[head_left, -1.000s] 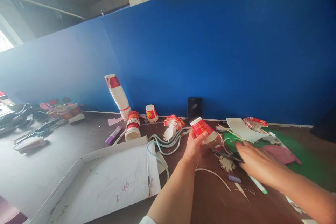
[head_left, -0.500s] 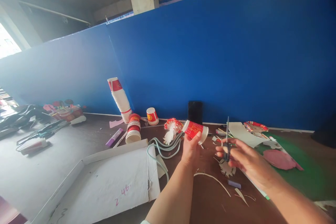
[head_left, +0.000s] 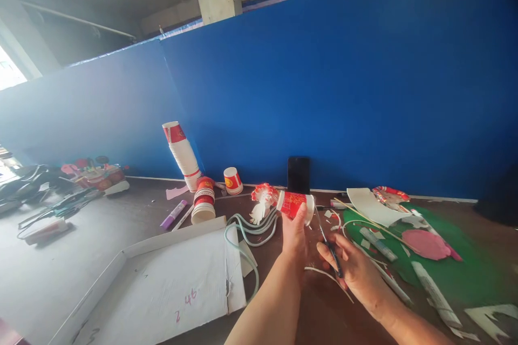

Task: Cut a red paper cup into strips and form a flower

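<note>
A red and white paper cup (head_left: 292, 205) lies sideways in my left hand (head_left: 295, 232), its open rim turned to the right. My right hand (head_left: 343, 261) is closed around the handles of dark scissors (head_left: 332, 254). Their blades point up and away, with the tips close by the cup's rim; whether they touch it I cannot tell. Behind the cup, to its left, lies a cut cup (head_left: 264, 198) with its sides spread into red and white strips. A thin pale strip (head_left: 329, 274) curves on the table below my hands.
A tall stack of paper cups (head_left: 184, 159) leans near the blue partition (head_left: 324, 91). A dark phone (head_left: 298, 173) stands upright against it. The white cardboard tray (head_left: 162, 285) is at left front, beside a pale cable (head_left: 251, 237). Glue tubes and a pink piece (head_left: 424, 243) lie on a green sheet (head_left: 477, 264).
My right hand has moved left and down, bringing the scissors to the cup's rim. The cup has shifted slightly left and levelled. Glue tubes once behind my right arm now show.
</note>
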`<state>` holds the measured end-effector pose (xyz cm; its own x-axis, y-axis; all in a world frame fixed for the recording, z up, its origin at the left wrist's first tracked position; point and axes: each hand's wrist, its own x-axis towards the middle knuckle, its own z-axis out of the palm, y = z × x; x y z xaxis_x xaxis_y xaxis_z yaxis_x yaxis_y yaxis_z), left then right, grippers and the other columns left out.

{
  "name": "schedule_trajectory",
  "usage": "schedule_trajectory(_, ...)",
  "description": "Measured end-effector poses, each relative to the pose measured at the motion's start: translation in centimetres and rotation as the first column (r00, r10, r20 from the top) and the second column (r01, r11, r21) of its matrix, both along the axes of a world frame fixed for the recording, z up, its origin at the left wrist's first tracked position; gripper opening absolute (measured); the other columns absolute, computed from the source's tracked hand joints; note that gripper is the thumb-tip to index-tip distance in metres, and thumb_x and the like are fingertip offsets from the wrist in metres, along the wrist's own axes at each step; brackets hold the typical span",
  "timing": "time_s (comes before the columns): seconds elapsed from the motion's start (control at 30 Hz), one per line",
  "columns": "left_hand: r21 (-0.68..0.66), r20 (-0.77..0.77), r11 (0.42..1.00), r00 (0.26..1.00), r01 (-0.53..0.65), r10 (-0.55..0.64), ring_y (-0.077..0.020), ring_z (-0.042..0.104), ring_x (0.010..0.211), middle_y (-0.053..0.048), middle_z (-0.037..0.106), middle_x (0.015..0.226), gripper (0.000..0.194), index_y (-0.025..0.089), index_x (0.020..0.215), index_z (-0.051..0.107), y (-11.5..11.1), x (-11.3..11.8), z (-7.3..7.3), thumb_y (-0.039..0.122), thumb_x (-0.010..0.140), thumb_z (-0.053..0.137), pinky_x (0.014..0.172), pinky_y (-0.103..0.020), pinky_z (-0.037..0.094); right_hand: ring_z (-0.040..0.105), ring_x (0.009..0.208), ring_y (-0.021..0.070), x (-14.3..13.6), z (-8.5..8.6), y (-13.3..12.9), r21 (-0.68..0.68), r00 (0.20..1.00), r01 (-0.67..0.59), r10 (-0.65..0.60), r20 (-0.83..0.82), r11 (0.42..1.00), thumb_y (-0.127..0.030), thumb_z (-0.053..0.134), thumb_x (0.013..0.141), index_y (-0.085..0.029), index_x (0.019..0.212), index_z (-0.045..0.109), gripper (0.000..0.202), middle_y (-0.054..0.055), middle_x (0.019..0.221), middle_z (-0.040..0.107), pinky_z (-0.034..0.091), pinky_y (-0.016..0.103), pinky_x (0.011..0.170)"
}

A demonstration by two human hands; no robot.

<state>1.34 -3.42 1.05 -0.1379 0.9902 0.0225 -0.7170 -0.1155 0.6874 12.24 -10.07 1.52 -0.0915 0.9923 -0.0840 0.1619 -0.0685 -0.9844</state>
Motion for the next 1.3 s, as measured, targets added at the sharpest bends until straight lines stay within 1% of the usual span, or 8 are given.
schedule_trajectory(0.13,0.019,0.033,1.000,0.999,0.012,-0.012,-0.0175,0.064,0.088,-0.006,0.065,0.104,0.050,0.024,0.115,0.054,-0.3,0.8,0.1,0.046,0.073,0.071,0.080,-0.031,0.048,0.059,0.062,0.0165,-0.5,0.0,0.0,0.067,0.998,0.028,-0.024,-0.056,0.997,-0.043,0.069,0.074,-0.025,0.096,0.061,0.030,-0.003,0.067,0.063,0.047,0.025,0.057)
schedule_trajectory(0.2,-0.017,0.024,0.999,0.999,0.035,-0.034,-0.0184,0.064,0.086,-0.006,0.065,0.103,0.052,0.024,0.116,0.055,-0.4,1.1,0.0,0.048,0.073,0.071,0.078,-0.031,0.048,0.058,0.061,0.0166,-0.5,0.0,0.1,0.078,0.995,0.041,-0.033,-0.096,0.996,-0.044,0.069,0.074,-0.025,0.096,0.061,0.030,-0.004,0.065,0.060,0.048,0.026,0.059)
schedule_trajectory(0.3,-0.050,0.015,0.998,0.999,0.037,-0.037,-0.0189,0.064,0.085,-0.005,0.065,0.099,0.054,0.022,0.114,0.056,-0.6,1.4,-0.1,0.046,0.069,0.075,0.078,-0.031,0.048,0.059,0.066,0.0178,-0.5,0.2,0.1,0.079,0.988,0.036,-0.023,-0.156,0.996,-0.046,0.068,0.074,-0.024,0.097,0.061,0.032,-0.002,0.073,0.064,0.049,0.027,0.060)
schedule_trajectory(0.63,0.022,-0.073,1.000,0.997,-0.022,0.024,-0.0190,0.064,0.088,-0.006,0.066,0.097,0.056,0.018,0.111,0.057,-0.1,1.3,-0.6,0.035,0.063,0.081,0.085,-0.033,0.046,0.063,0.074,0.0220,0.3,1.1,0.1,0.153,0.991,0.091,-0.105,0.086,0.984,-0.046,0.066,0.074,-0.023,0.097,0.064,0.032,-0.001,0.074,0.069,0.048,0.028,0.064)
schedule_trajectory(0.9,-0.002,-0.111,0.998,0.992,-0.056,0.055,-0.0202,0.063,0.089,-0.007,0.066,0.097,0.055,0.018,0.111,0.057,-0.7,1.6,-0.3,0.039,0.066,0.079,0.083,-0.033,0.047,0.064,0.075,0.0230,0.1,-0.1,0.2,0.133,0.995,0.100,-0.098,-0.025,0.986,-0.050,0.065,0.075,-0.025,0.098,0.062,0.034,-0.002,0.070,0.067,0.050,0.030,0.065)
schedule_trajectory(1.0,-0.040,-0.101,0.998,0.994,-0.039,0.035,-0.0205,0.064,0.087,-0.007,0.066,0.095,0.054,0.018,0.110,0.057,-0.9,1.7,-0.2,0.041,0.066,0.078,0.081,-0.033,0.048,0.065,0.079,0.0231,-0.2,0.0,-0.1,0.119,0.993,0.109,-0.103,-0.050,0.987,-0.047,0.065,0.077,-0.025,0.098,0.062,0.031,-0.001,0.077,0.069,0.051,0.029,0.067)
schedule_trajectory(1.17,-0.017,-0.023,1.000,1.000,0.020,-0.021,-0.0199,0.065,0.084,-0.007,0.066,0.098,0.053,0.019,0.113,0.056,-1.3,2.3,-0.3,0.043,0.070,0.075,0.082,-0.034,0.049,0.064,0.091,0.0231,-0.4,0.0,-0.4,0.137,0.991,0.100,-0.086,-0.103,0.985,-0.041,0.064,0.080,-0.025,0.101,0.061,0.026,0.001,0.100,0.071,0.050,0.028,0.073)
schedule_trajectory(1.3,-0.045,0.005,0.999,1.000,0.024,-0.024,-0.0193,0.065,0.081,-0.007,0.065,0.095,0.050,0.019,0.110,0.056,-1.4,2.5,-0.3,0.043,0.070,0.075,0.079,-0.034,0.050,0.064,0.091,0.0228,-0.4,-0.2,-0.4,0.135,0.991,0.087,-0.073,-0.112,0.987,-0.043,0.062,0.082,-0.025,0.102,0.061,0.027,0.002,0.100,0.071,0.050,0.028,0.071)
